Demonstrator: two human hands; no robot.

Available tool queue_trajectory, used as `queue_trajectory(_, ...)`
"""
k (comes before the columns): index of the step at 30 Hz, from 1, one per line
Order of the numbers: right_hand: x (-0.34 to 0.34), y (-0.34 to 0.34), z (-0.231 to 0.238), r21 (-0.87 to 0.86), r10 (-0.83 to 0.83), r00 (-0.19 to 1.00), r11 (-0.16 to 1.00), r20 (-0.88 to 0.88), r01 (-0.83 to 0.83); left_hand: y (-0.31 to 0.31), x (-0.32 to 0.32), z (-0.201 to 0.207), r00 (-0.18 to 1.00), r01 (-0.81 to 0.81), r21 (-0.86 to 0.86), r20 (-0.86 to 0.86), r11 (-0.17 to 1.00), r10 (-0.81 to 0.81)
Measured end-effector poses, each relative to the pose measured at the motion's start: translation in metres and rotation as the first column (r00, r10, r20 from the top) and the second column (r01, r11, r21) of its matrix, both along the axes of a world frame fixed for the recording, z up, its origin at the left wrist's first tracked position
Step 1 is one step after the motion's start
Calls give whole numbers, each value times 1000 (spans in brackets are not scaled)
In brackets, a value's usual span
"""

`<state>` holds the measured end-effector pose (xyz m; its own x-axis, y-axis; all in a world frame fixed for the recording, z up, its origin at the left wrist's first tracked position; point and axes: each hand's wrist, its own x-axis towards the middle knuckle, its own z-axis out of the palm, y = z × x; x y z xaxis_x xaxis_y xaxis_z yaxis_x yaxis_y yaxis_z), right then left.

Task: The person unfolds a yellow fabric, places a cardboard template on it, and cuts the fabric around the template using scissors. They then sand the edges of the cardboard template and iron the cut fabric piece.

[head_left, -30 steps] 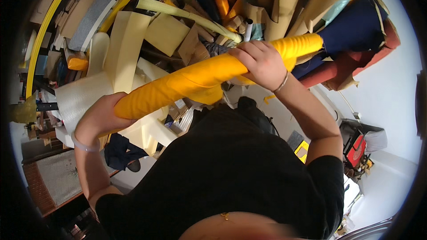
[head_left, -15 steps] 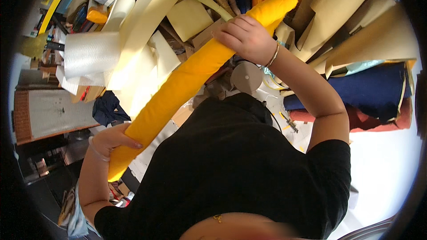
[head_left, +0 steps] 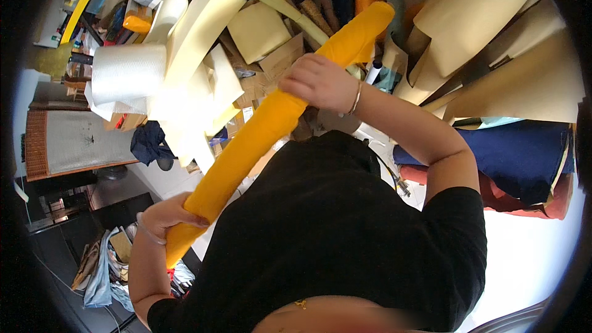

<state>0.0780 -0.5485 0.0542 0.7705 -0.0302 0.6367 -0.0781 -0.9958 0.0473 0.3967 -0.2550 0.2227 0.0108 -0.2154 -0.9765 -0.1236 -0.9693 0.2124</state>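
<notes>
A long roll of yellow fabric slants across in front of me, from lower left to upper right. My left hand grips it close to its lower end, the thumb lying over the cloth. Higher up, my right hand is wrapped over the roll from above, a gold bangle at the wrist. Loose cloth bunches at the roll's upper end, beyond the right hand. The fingertips under the roll are hidden.
Large beige rolls stand at the far right, above navy and red rolls. A bubble-wrap roll, cream sheets and cardboard boxes crowd the far left. A black table with folded cloths lies at left.
Both hands still hold the yellow roll. Its upper end has moved a little left and down, its lower end slightly right and down. The background has shifted somewhat too.
</notes>
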Motion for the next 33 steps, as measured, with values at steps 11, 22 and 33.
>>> queue_trajectory(11, -7, -183, -12, 249, -342, 932, 919, 118, 305, -62, -53, 112, 73, 977, -191, 709, 91, 702)
queue_trajectory(22, 24, -315, -24, 717, -480, 851, 669, 214, 197, -2, -61, -16, 3, 912, -294, 702, 285, 712)
queue_trajectory(33, 65, -351, -146, 977, -597, 776, 172, 204, -124, 377, -2, -323, -427, 703, 445, 888, 555, -172)
